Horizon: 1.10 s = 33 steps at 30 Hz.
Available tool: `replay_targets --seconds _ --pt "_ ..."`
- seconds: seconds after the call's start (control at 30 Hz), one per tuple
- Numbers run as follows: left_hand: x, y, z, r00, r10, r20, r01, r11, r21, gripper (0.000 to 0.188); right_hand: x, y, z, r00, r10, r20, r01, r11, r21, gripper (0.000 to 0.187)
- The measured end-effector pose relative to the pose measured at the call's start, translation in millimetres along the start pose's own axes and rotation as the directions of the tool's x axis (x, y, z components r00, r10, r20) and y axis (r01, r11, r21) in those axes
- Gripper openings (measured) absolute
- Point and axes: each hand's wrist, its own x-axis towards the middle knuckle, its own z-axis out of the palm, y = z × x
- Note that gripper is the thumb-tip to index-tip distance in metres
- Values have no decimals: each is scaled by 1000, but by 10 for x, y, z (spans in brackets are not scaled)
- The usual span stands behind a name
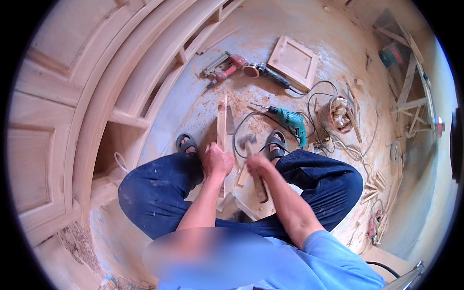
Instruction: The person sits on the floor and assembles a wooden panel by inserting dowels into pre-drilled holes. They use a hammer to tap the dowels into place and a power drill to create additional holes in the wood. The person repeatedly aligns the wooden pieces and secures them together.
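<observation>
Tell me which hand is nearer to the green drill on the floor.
Right. The right hand, gripping a hammer, sits just below-left of the green drill. The left hand holds the wooden strip farther left.

Dusty concrete floor (309, 29), sawdust over it. Lying on it ahead of my feet: teal electric drill (291, 122), red nail gun (225, 66), square pale wooden panel (293, 61), long narrow wooden strip (222, 122), tangled black cables (316, 92).

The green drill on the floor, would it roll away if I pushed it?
Probably not: the green drill lies on its side with its handle sticking out, so it should slide. It looks heavy for its size, and its black cord trails floppy behind.
</observation>
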Motion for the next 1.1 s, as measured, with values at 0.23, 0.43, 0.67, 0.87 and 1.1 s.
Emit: replay_targets --seconds 0.23,0.43,0.67,0.87,1.1 --pt "54 -194 132 994 83 -72 -79 995 58 40 186 1088 467 990 -9 142 38 980 -197 21" --pt "21 -123 139 977 212 -26 -207 912 -354 52 -369 -75 -175 907 -406 -111 398 913 -85 63" --pt "-83 49 121 922 343 -182 -387 846 -366 77 -1830 -459 -46 497 -867 21 820 478 315 111" --pt "-743 716 -124 829 519 208 -171 589 -790 85 -2767 -381 -181 668 -584 -461 721 660 209 60" --pt "-1543 1121 -857 238 959 152 -906 276 -321 85 -3510 -110 -910 485 -682 -548 734 -23 679 84"
